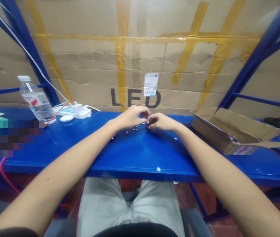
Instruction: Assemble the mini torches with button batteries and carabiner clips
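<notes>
My left hand (135,116) and my right hand (164,121) meet over the far middle of the blue table. Between the thumb and fingers of my right hand is a small dark part (147,124) with a shiny top, too small to name. The fingers of my left hand curl in a pinch just above that part; what they grip, if anything, is hidden. Left of it, tiny metallic pieces (127,132) and a pair of small light bits (135,129) lie on the tabletop. More dark pieces (113,137) show partly behind my left forearm.
An open cardboard box (225,146) stands at the right. At the left are a water bottle (38,107), a white power strip (82,113) with chargers, a round white object (66,118) and a red cable (58,113). A large "LED" carton (93,72) walls the back.
</notes>
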The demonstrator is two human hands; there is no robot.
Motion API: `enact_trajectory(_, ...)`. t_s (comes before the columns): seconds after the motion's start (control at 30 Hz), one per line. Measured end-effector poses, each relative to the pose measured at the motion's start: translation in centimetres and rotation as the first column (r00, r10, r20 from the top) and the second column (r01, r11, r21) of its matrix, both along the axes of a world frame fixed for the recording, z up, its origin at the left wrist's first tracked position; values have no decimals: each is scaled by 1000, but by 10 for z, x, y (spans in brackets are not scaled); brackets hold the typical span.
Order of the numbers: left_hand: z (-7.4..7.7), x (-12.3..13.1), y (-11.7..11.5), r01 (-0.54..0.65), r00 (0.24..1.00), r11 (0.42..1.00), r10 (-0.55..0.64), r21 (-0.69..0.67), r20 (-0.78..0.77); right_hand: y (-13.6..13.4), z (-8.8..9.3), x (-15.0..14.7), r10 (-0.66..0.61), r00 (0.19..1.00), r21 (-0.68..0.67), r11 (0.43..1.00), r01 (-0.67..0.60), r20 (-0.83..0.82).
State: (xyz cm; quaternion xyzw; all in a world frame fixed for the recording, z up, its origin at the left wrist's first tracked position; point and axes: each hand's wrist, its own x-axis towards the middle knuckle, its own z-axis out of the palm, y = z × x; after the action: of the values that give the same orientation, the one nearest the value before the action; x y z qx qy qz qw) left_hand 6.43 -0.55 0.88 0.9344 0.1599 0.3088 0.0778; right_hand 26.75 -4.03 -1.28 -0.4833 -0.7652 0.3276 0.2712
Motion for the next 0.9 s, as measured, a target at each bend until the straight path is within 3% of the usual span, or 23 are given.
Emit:
enact_trajectory(0.27,-10,5,4,65,997,988,-58,141,-56,1,-2,-1,-7,998,54,999,10,-64)
enact_trajectory(0.7,-11,7,1,41,999,991,-36,130,-41,7,-7,-1,6,993,234,972,22,-121)
enact_trajectory(0.9,-13,6,2,57,998,978,-48,200,-47,8,-7,1,-30,996,262,964,51,-85)
